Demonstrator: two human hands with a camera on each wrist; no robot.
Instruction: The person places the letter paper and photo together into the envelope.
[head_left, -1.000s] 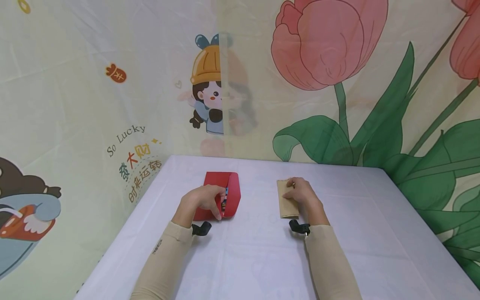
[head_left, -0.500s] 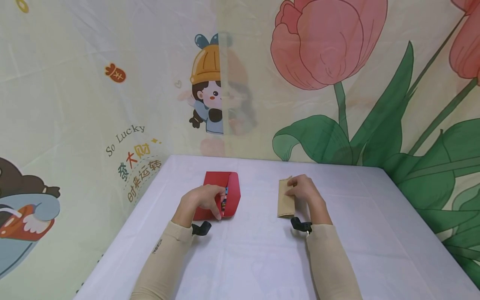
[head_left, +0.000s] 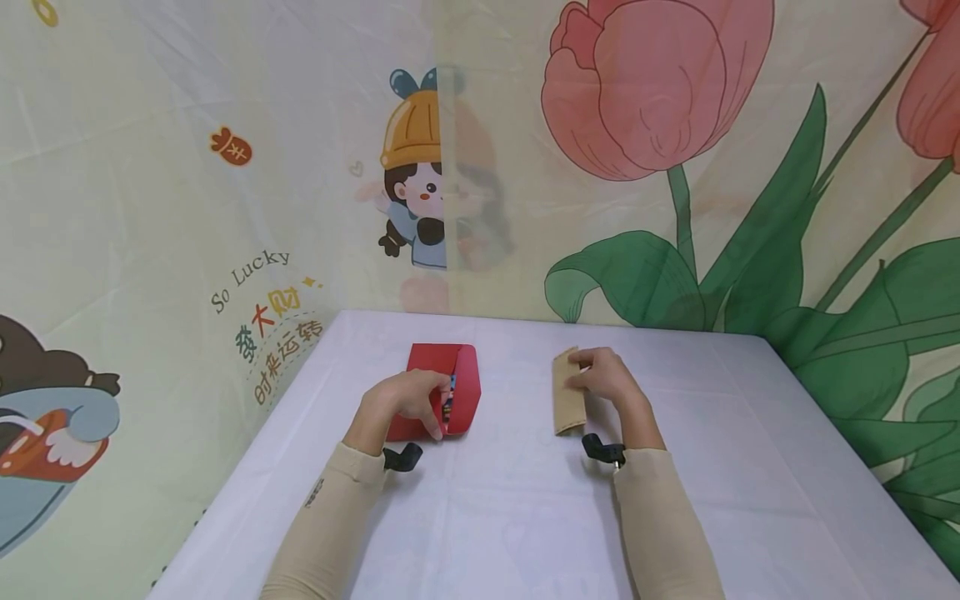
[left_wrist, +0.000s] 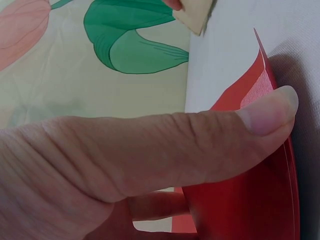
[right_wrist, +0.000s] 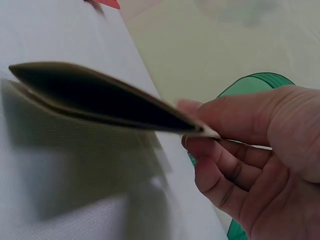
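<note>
My left hand (head_left: pixel 408 393) grips a red paper envelope (head_left: pixel 468 387) lying on the table at left of centre. The thumb is at its near edge, and the envelope's mouth bows open beside its raised flap. A colourful strip (head_left: pixel 448 408) shows inside the mouth. In the left wrist view the thumb lies across the curved red paper (left_wrist: pixel 245 205). At right of centre, my right hand (head_left: pixel 606 379) pinches a folded piece of tan paper (head_left: pixel 567 407) by its right edge. The right wrist view shows the tan paper (right_wrist: pixel 80 70) tilted over the cloth, its layers gaping around a dark hollow.
A white cloth (head_left: pixel 495 517) covers the table. Behind it hang printed curtains with a tulip (head_left: pixel 660 83) and a cartoon figure (head_left: pixel 416 175). Each wrist carries a small black camera mount (head_left: pixel 602 450). White cloth separates the envelope from the tan paper.
My right hand has shifted slightly and tilted the tan paper up by its right edge, so it looks narrower and more curved. The left hand and red envelope have stayed put.
</note>
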